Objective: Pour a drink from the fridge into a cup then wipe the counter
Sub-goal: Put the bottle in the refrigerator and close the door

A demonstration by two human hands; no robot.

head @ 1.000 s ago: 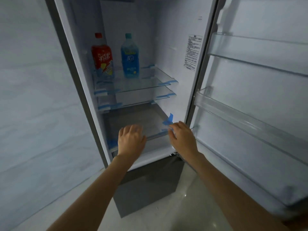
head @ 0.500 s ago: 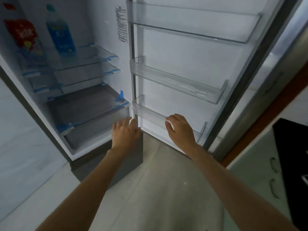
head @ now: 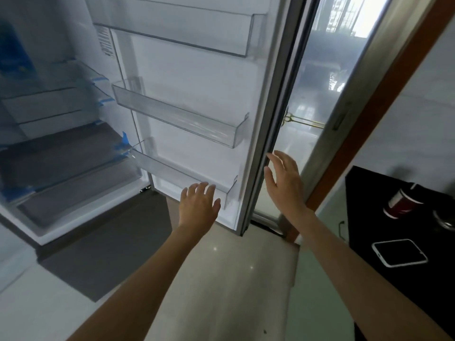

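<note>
At the far left edge of your view a blue bottle (head: 11, 49) shows only as a blur, standing on the top glass shelf (head: 61, 80) inside the open fridge (head: 29, 232). The shelves below it are clear glass with blue tape at their front corners, and the lowest one sits over a flat grey drawer front. A second earlier the red bottle stood beside the blue one near the middle of your view; now your head has turned right, the red one is out of frame and the blue one is cut by the edge.

The fridge door (head: 197, 77) fills the centre: smooth white plastic lining with three clear, shallow, boxy door bins (head: 177, 114) stacked down it. Your left hand (head: 198, 205) hangs just in front of the lowest bin's right corner, fingers spread and loose, holding nothing. Half a second ago it was by the fridge's hinge side.

Your right hand (head: 284, 183) is at the door's outer edge, palm facing the grey rubber seal (head: 275, 134), fingers straight and apart, gripping nothing; whether the fingertips touch the seal you cannot tell. Earlier it was on the lowest bin.

On the right, a glossy black worktop (head: 369, 207) carries a red round cup (head: 402, 200) near its back edge and a flat phone (head: 400, 252) in a white case nearer its front edge.
</note>
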